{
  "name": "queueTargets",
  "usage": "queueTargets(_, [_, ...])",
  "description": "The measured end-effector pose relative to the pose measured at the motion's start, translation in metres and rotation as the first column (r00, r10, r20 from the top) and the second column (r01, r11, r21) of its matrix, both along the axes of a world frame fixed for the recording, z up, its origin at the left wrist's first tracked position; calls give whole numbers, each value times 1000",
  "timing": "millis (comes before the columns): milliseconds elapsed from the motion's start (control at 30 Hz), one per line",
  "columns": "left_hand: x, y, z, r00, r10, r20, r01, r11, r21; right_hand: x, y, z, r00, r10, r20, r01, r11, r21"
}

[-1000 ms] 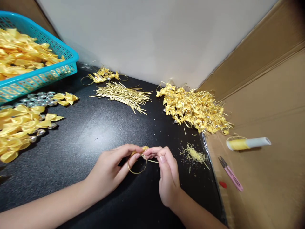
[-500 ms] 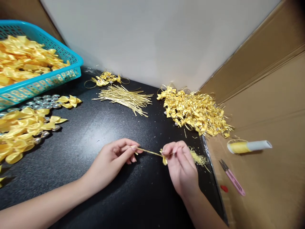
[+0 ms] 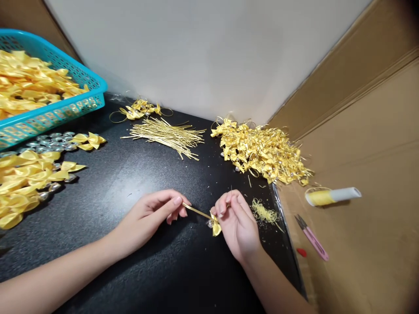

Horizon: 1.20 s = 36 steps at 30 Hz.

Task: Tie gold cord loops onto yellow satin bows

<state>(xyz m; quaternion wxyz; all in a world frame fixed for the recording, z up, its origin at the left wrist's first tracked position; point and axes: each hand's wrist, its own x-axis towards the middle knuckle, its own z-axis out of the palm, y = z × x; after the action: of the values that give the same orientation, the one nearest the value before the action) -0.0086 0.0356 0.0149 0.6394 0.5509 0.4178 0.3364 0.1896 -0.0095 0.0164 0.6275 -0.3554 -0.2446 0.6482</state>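
Note:
My left hand (image 3: 153, 216) pinches one end of a doubled gold cord (image 3: 198, 211) between thumb and forefinger. The cord stretches to a small yellow ribbon bow (image 3: 215, 226) with a silver bead (image 3: 210, 223) beside it. Closed at the bow's edge, my right hand (image 3: 237, 222) has its fingertips on it, partly hiding the bow. A thin, needle-like sliver (image 3: 231, 188) sticks up above the right fingertips; its lower part is hidden. Both hands are just above the black tabletop (image 3: 157, 270).
Gold cords (image 3: 166, 135) lie behind the hands, finished bows (image 3: 262, 150) back right. Loose bows (image 3: 29, 174) and silver beads (image 3: 54, 141) sit left by a blue basket (image 3: 94, 89). Right are thread scraps (image 3: 264, 213), pink snips (image 3: 312, 240) and a yellow thread roll (image 3: 322, 197).
My right hand has shifted slightly left and turned, so more of the bow and its bead shows. The cord stays stretched between both hands. The whole view has shifted a little.

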Motion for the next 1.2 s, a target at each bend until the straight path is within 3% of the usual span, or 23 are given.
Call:
queueTargets(100, [0, 4, 1, 983, 172, 62, -167, 983, -71, -1, 1, 0, 1000, -17, -24, 17, 1000, -2])
queueTargets(200, [-5, 16, 5, 913, 363, 188, -328, 924, -197, -1, 2, 0, 999, -46, -10, 46, 999, -8])
queueTargets(333, [-14, 35, 12, 844, 467, 264, -389, 872, -298, -2, 1, -1, 998, -58, 24, 59, 998, -15])
queueTargets(500, [-25, 46, 11, 881, 464, 88, -444, 877, -181, -3, -1, -2, 999, -22, 40, 23, 999, -27])
queueTargets(600, [-32, 46, 7, 873, 485, -56, -484, 874, 31, -3, -2, -3, 999, -20, 48, 21, 999, -33])
queueTargets(700, [-36, 46, 4, 822, 454, -342, -310, 863, 399, -3, -2, -3, 999, -18, 40, 20, 999, -40])
queueTargets(800, [-35, 44, 3, 696, 535, -479, -77, 719, 691, -4, -2, -3, 999, -16, 45, 18, 999, -43])
queueTargets(867, [-31, 38, 4, 679, 557, -478, 44, 619, 784, -4, -2, -3, 998, -25, 66, 28, 998, -50])
queueTargets(933, [-24, 25, 4, 738, 448, -505, 203, 567, 799, -4, 0, -4, 995, -39, 91, 45, 997, -61])
queueTargets(1000, [-15, 9, 2, 795, 162, -584, 439, 511, 739, -3, 1, -4, 991, -59, 116, 68, 995, -73])
queueTargets(1067, [-7, -6, -2, 763, -73, -642, 610, 411, 678, -2, 3, -6, 984, -85, 158, 98, 992, -79])
queueTargets(1133, [-2, -15, -7, 713, -170, -680, 684, 383, 621, 1, 6, -8, 966, -116, 230, 137, 987, -79])
queueTargets(1200, [0, -18, -10, 689, -186, -700, 705, 393, 590, 4, 9, -11, 939, -150, 309, 183, 980, -81])
